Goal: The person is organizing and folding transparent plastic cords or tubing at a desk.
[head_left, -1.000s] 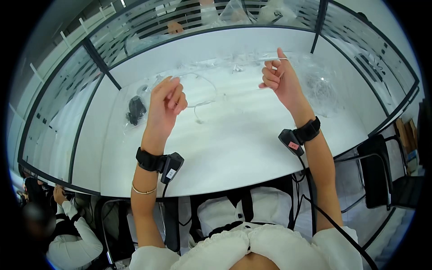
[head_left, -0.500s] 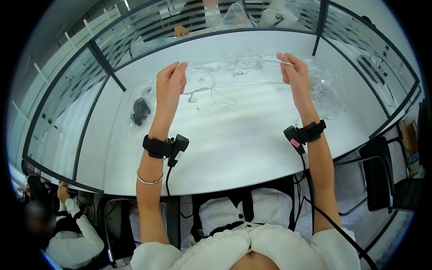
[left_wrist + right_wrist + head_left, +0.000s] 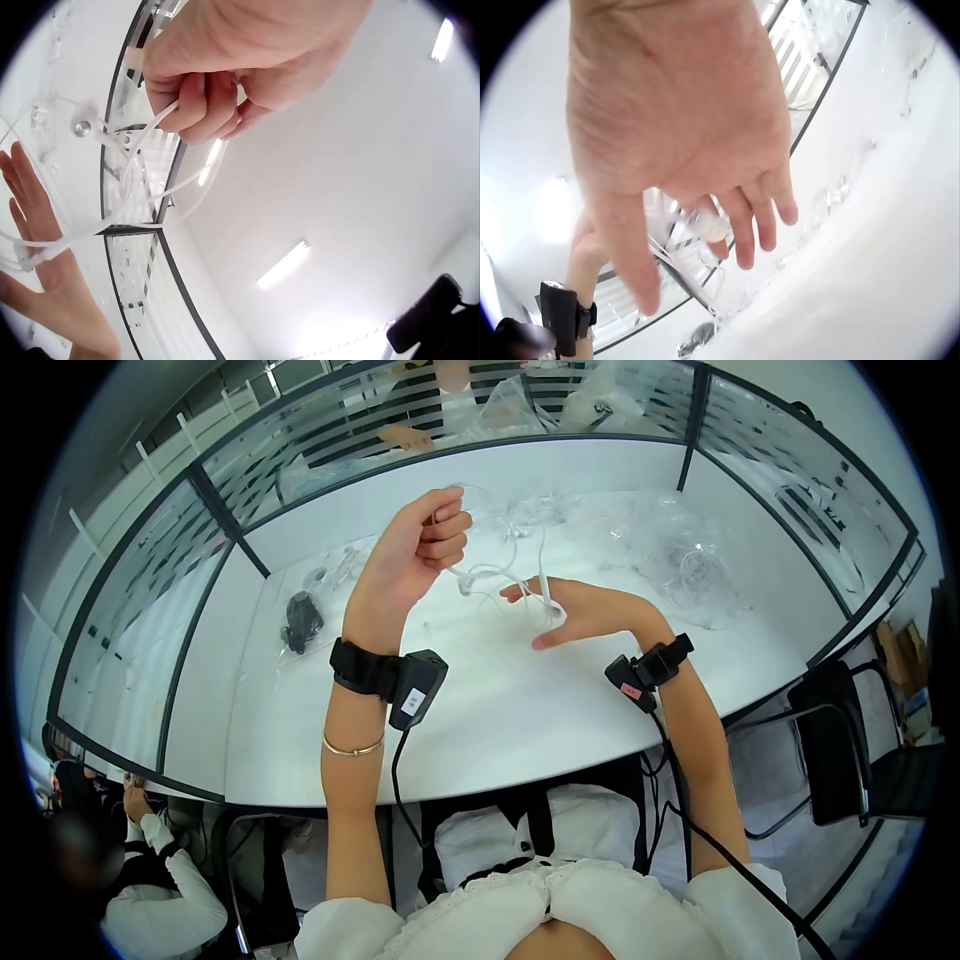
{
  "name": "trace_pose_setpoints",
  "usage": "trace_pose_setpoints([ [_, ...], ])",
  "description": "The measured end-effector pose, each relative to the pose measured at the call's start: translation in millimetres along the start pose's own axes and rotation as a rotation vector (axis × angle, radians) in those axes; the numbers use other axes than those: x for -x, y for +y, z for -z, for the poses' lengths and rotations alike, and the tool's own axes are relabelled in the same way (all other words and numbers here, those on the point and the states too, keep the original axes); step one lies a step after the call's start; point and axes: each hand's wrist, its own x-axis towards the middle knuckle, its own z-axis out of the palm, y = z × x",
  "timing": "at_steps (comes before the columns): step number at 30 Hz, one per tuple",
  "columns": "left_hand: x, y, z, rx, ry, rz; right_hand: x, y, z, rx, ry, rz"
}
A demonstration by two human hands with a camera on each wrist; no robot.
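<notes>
In the head view my left hand (image 3: 415, 550) is raised over the table, its fingers curled round a white cable (image 3: 139, 150) that hangs in loops in the left wrist view. Lower and to the right, my right hand (image 3: 590, 610) is spread, thumb apart from the fingers. The cable's loops (image 3: 485, 572) hang between the hands, and part of them crosses the right hand near the thumb. A small white earpiece-like end with a round metal face (image 3: 82, 128) dangles in the left wrist view. In the right wrist view the right fingers (image 3: 742, 225) are extended.
A black item in a clear bag (image 3: 302, 622) lies at the table's left. Clear bags with coiled white cables (image 3: 695, 568) lie at the right, more along the back. Low partitions with glass (image 3: 590, 452) enclose the white table (image 3: 480, 730); a black chair (image 3: 840, 750) stands right.
The left hand has moved right and turned, still gripping cable. The right hand has come down and left, and its curled fingers have spread. The cable stretched between them now hangs in loops.
</notes>
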Motion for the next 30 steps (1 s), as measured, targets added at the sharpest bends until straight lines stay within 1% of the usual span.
trace_pose_setpoints([
  [1,0,-1,0,0.028,-0.006,0.011,3,-10,6,-0.008,-0.062,-0.037],
  [4,5,0,0,0.062,-0.01,-0.003,11,-9,17,0.231,-0.035,-0.169],
  [6,11,1,0,0.039,0.001,-0.03,19,-5,23,0.419,0.027,-0.176],
  [7,14,3,-2,0.006,0.046,-0.045,22,-13,30,0.349,0.069,-0.147],
  [8,15,5,-1,-0.008,0.048,-0.055,24,-23,35,0.276,0.112,-0.121],
  [9,17,5,1,-0.016,0.052,-0.056,22,-26,35,0.174,0.311,0.031],
  [12,15,4,5,-0.043,0.059,-0.065,9,-71,30,0.059,0.619,0.0],
  [13,14,3,7,-0.056,0.06,-0.066,-3,-74,17,0.08,0.703,0.061],
  [14,13,2,7,-0.062,0.065,-0.062,-11,-83,6,0.19,0.662,0.09],
  [16,12,0,8,-0.076,0.075,-0.048,-27,-89,-14,0.346,0.52,-0.029],
  [19,12,-2,6,-0.101,0.063,-0.045,-38,-71,-30,0.466,0.52,0.032],
  [22,13,-3,6,-0.128,0.06,-0.045,-41,-57,-34,0.447,0.539,0.13],
  [23,12,-2,8,-0.139,0.069,-0.049,-40,-57,-33,0.471,0.546,0.108],
  [26,11,-4,18,-0.155,0.091,-0.046,-38,-54,-29,0.459,0.655,0.192],
  [29,10,-6,26,-0.138,0.078,-0.026,-39,-52,-27,0.332,0.711,0.288],
  [30,10,-6,28,-0.131,0.056,-0.014,-39,-52,-25,0.278,0.734,0.25],
])
